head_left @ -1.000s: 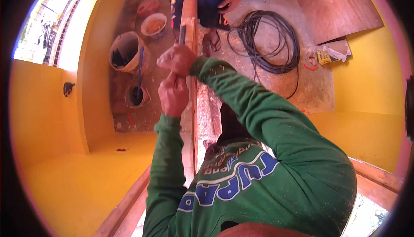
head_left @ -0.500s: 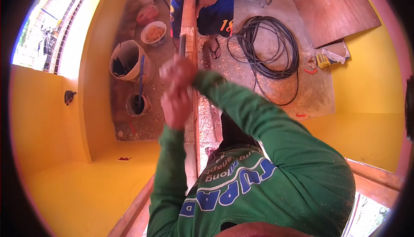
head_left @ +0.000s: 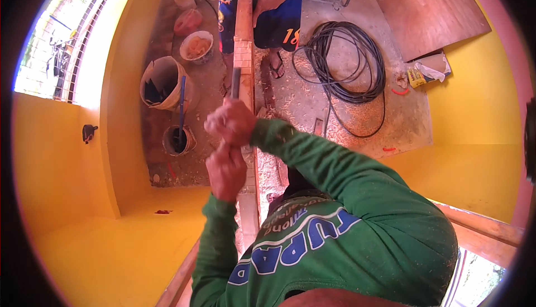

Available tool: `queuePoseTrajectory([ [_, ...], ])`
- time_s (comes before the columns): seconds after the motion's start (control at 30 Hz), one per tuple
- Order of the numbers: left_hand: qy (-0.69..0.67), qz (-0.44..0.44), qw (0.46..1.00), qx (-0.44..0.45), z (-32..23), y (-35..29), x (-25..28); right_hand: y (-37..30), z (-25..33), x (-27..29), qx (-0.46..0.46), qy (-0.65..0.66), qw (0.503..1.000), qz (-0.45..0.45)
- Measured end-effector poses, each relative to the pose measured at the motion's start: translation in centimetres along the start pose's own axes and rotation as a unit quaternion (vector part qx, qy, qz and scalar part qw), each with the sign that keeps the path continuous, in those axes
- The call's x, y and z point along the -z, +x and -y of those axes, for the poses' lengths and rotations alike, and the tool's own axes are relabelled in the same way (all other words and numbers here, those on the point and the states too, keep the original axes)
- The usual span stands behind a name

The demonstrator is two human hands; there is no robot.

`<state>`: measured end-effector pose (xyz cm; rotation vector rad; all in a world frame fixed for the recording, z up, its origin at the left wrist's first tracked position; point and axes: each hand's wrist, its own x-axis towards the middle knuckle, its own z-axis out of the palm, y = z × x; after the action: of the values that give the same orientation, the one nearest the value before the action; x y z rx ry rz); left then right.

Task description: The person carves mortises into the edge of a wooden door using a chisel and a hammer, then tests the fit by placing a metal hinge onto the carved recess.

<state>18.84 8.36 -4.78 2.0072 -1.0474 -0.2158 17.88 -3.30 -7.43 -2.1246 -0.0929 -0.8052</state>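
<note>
Dark bar (head_left: 235, 83) juts fwd from clenched R hand (head_left: 231, 121); L hand (head_left: 226, 172) behind, can't tell grip.

"What's lying on the floor (head_left: 414, 125) over on the right?"
"A loose coil of black cable (head_left: 321, 61), then a sheet of brown plywood (head_left: 435, 13), with a torn yellow box (head_left: 417, 77) near its lower edge."
"And the left?"
"A large bucket (head_left: 176, 96) with dark pieces inside. Just beside it, a smaller bucket (head_left: 190, 140) with a blue stick (head_left: 182, 103) standing in it. Farther up, a white tub (head_left: 196, 59) holds something orange, near a red bundle (head_left: 188, 22)."
"Anything else?"
"A small black fixture (head_left: 89, 133) on the yellow wall (head_left: 50, 139)."
</note>
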Motion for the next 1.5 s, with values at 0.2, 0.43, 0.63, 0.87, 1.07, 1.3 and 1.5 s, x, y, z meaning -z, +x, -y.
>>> queuePoseTrajectory([
  [0.2, 0.048, 0.000, 0.999, -0.018, 1.0, 3.0, 0.5, 3.9, -1.9, 1.7, -0.102, 0.022, 0.991, 0.087],
  [0.43, 0.035, -0.022, 0.999, -0.017, 1.0, 2.6, 0.2, 3.6, -3.3, 1.1, 0.027, -0.050, 0.997, 0.048],
  [0.63, 0.045, -0.050, 0.997, -0.029, -0.7, 0.4, 0.4, 2.0, -1.4, 1.2, 0.040, -0.101, 0.991, 0.080],
  [0.87, -0.041, 0.003, 0.994, 0.097, 0.5, 0.1, 0.3, 1.7, -3.1, -0.5, 0.102, -0.202, 0.973, 0.038],
  [1.07, 0.023, 0.020, 0.999, -0.042, 1.5, 3.8, 0.9, 3.9, -4.9, -0.1, 0.147, -0.156, 0.977, -0.011],
  [1.3, 0.073, 0.019, 0.995, -0.067, 1.6, 4.3, -0.4, 3.3, -2.8, 1.4, 0.023, -0.034, 0.999, 0.006],
  [1.5, 0.043, 0.036, 0.997, 0.060, -0.8, -0.8, 1.0, 0.2, 0.7, 0.9, 0.011, 0.015, 1.000, 0.006],
])
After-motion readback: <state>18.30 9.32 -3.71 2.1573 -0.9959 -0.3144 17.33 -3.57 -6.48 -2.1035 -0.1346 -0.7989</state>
